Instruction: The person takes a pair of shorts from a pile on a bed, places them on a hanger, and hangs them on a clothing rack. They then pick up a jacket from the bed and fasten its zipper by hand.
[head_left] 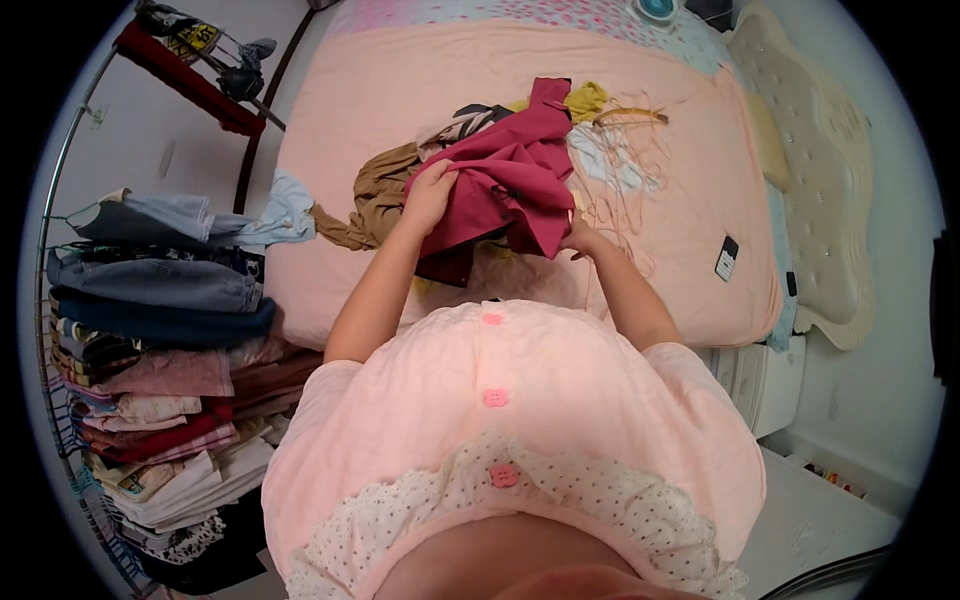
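A dark red garment is bunched between my two hands over the bed. My left hand is closed on its left side, with the cloth gathered at the fingertips. At its lower right edge my right hand pinches the cloth; part of the fingers is hidden behind it. Beneath and to the left lies a crumpled brown garment. Behind the red cloth are a black-and-pale garment and a mustard yellow cloth. What kind of garment the red one is I cannot tell.
Several wire hangers and a curved wooden hanger lie to the right, by a white cloth. A phone rests on the peach bedspread. On the left, a rack carries hanging clothes. A tufted headboard stands right.
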